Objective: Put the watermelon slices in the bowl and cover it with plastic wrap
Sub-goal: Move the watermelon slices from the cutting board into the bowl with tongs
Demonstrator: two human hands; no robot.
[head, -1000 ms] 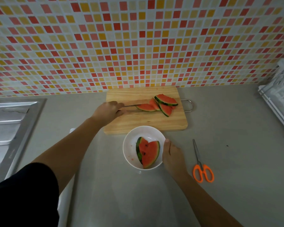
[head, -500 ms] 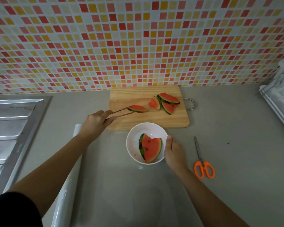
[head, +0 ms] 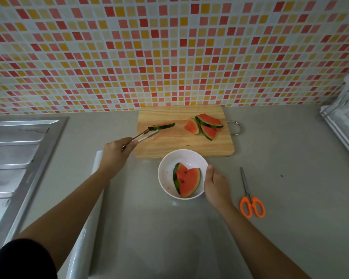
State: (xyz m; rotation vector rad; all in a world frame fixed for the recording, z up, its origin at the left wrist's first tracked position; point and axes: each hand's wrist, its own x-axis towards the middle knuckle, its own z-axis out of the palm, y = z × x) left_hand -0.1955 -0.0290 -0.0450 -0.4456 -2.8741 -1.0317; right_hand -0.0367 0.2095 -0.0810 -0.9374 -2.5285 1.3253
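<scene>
**Slice lifted in tongs, bowl steadied**

Left hand [head: 117, 156] grips the tongs [head: 144, 135], fingers curled round the handles. The tong tips pinch one watermelon slice [head: 161, 126] at its left end, above the left part of the cutting board [head: 169, 147]. Compared with half a second ago, the held slice is turned edge-on, so mostly green rind shows where red flesh faced the camera. It also sits further from the other pieces, with bare board between them.

Three slices [head: 209, 127] remain on the right part of the board, overlapping, as before.

Right hand [head: 217, 186] holds the right side of the white bowl [head: 163, 168], thumb on the rim; its position is unchanged. Its fingers are hidden behind the bowl. Two slices in the bowl [head: 186, 180] lean on each other, same as earlier.

The plastic wrap roll [head: 85, 238] lies on the counter under the left forearm. Orange-handled scissors [head: 251, 202] lie right of the bowl, apart from it. The sink [head: 18, 158] is at far left.
</scene>
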